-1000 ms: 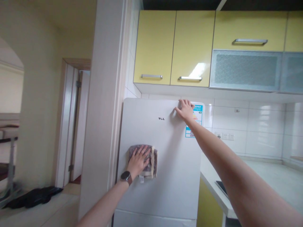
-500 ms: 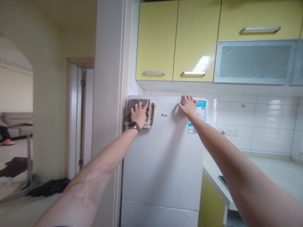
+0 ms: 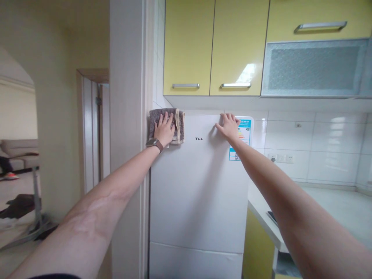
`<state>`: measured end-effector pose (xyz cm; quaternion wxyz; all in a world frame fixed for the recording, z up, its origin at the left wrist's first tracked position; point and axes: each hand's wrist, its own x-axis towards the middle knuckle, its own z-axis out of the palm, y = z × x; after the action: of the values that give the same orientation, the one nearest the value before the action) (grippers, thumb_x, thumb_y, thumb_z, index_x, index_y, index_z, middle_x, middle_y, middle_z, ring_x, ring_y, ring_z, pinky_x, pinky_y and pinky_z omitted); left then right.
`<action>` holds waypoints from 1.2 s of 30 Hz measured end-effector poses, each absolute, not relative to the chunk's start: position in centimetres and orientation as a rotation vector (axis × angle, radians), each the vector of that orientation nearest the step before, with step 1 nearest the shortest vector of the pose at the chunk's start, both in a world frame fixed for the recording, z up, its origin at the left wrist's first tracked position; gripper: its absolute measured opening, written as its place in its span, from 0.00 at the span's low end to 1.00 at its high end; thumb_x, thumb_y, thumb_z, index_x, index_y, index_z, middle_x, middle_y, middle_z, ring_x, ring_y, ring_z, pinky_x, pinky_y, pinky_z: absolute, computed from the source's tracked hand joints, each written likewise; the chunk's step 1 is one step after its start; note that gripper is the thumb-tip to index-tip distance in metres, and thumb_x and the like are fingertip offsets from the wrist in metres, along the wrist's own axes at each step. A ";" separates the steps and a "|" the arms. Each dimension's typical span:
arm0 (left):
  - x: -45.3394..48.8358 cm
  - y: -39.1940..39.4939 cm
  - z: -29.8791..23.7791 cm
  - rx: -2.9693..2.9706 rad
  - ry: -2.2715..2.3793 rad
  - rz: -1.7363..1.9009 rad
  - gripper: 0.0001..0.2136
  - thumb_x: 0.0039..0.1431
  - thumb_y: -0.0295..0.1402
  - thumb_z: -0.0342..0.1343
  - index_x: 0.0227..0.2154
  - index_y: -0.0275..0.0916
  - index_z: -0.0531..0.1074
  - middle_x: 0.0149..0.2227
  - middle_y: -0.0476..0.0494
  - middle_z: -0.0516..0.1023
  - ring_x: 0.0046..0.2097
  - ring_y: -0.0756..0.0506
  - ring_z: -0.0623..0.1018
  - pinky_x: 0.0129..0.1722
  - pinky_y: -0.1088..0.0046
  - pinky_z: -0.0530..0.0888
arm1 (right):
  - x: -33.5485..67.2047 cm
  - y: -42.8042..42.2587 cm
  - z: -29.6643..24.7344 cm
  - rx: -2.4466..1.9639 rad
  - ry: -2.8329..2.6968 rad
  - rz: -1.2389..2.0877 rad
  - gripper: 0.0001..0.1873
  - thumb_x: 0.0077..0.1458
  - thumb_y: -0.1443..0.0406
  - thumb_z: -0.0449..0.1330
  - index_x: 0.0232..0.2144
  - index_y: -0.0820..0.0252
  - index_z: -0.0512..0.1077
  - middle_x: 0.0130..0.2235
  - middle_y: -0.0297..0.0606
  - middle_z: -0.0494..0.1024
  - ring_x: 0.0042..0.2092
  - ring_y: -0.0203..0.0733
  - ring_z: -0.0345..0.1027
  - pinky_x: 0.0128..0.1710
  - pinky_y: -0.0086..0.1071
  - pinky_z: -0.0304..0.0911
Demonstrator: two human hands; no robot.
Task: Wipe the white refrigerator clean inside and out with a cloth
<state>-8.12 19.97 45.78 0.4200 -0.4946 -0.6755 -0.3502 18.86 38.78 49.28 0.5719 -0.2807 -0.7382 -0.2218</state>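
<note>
My left hand point(image 3: 164, 130), with a watch on the wrist, holds a folded grey-brown cloth point(image 3: 180, 126) with pale edging against the upper left corner of the white refrigerator door point(image 3: 197, 186). Its fingers are spread over the cloth, which reaches the top edge of the door. My right hand point(image 3: 229, 126) rests at the door's top edge, right of the TCL lettering, fingers apart and tips over the rim; nothing is held in it. Beside that hand is a blue and white energy label point(image 3: 245, 133), partly covered by my hand and forearm.
Yellow wall cabinets point(image 3: 188, 46) hang above the refrigerator. A white door frame point(image 3: 128, 116) stands close on the left. To the right runs a white counter point(image 3: 328, 201) below a tiled wall with sockets point(image 3: 280, 158). A sofa point(image 3: 21, 149) is visible in the far room.
My left hand has slid the cloth up and slightly left, to the top edge of the door. My right hand keeps its place on the door. The view has shifted a little.
</note>
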 end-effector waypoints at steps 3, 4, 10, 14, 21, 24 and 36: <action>-9.0 20.4 46.0 -1.239 -1.712 -0.866 0.33 0.73 0.39 0.40 0.77 0.37 0.46 0.79 0.36 0.43 0.78 0.31 0.45 0.73 0.37 0.52 | 18.9 39.0 49.4 -0.662 -1.746 -0.529 0.30 0.61 0.49 0.49 0.60 0.54 0.69 0.59 0.52 0.71 0.61 0.65 0.58 0.59 0.57 0.53; -9.2 20.5 45.3 -1.222 -1.715 -0.866 0.33 0.73 0.39 0.40 0.77 0.36 0.45 0.79 0.35 0.42 0.78 0.31 0.44 0.73 0.37 0.50 | 19.0 39.0 49.4 -0.663 -1.750 -0.531 0.31 0.62 0.48 0.48 0.60 0.54 0.69 0.59 0.52 0.71 0.61 0.65 0.58 0.59 0.57 0.53; -10.4 21.0 37.3 -1.177 -1.724 -0.820 0.33 0.73 0.38 0.39 0.77 0.33 0.45 0.78 0.31 0.42 0.79 0.32 0.42 0.74 0.37 0.47 | 18.7 38.9 49.3 -0.684 -1.748 -0.550 0.31 0.63 0.49 0.47 0.61 0.57 0.68 0.60 0.54 0.71 0.62 0.67 0.58 0.59 0.57 0.53; -11.4 20.8 32.5 -1.186 -1.721 -0.764 0.32 0.74 0.37 0.40 0.76 0.31 0.46 0.78 0.28 0.43 0.78 0.30 0.43 0.73 0.36 0.47 | 18.4 38.9 49.2 -0.728 -1.739 -0.614 0.32 0.65 0.49 0.45 0.63 0.57 0.65 0.60 0.55 0.70 0.63 0.68 0.56 0.58 0.57 0.52; -12.1 20.6 22.6 -1.229 -1.748 -0.649 0.30 0.74 0.36 0.43 0.75 0.31 0.52 0.77 0.26 0.47 0.78 0.28 0.46 0.73 0.36 0.48 | 18.2 39.0 49.0 -0.718 -1.710 -0.617 0.31 0.65 0.50 0.45 0.64 0.56 0.66 0.60 0.54 0.70 0.63 0.67 0.55 0.58 0.57 0.52; -12.1 20.4 17.4 -1.265 -1.766 -0.583 0.29 0.74 0.36 0.44 0.74 0.32 0.56 0.77 0.27 0.50 0.77 0.27 0.48 0.73 0.35 0.49 | 18.2 39.0 48.9 -0.721 -1.703 -0.617 0.31 0.65 0.50 0.46 0.64 0.55 0.66 0.61 0.53 0.70 0.63 0.66 0.55 0.58 0.56 0.51; -11.0 20.2 3.0 -1.377 -1.872 -0.431 0.26 0.71 0.34 0.47 0.70 0.36 0.65 0.74 0.28 0.59 0.75 0.27 0.58 0.71 0.35 0.54 | 18.2 38.8 48.7 -0.755 -1.698 -0.666 0.31 0.66 0.50 0.45 0.66 0.54 0.65 0.62 0.53 0.69 0.63 0.67 0.54 0.59 0.56 0.51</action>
<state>-10.98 20.20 2.98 0.3795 -0.5389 -0.7329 -0.1687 18.18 38.81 48.75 0.5510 -0.3191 -0.7178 -0.2817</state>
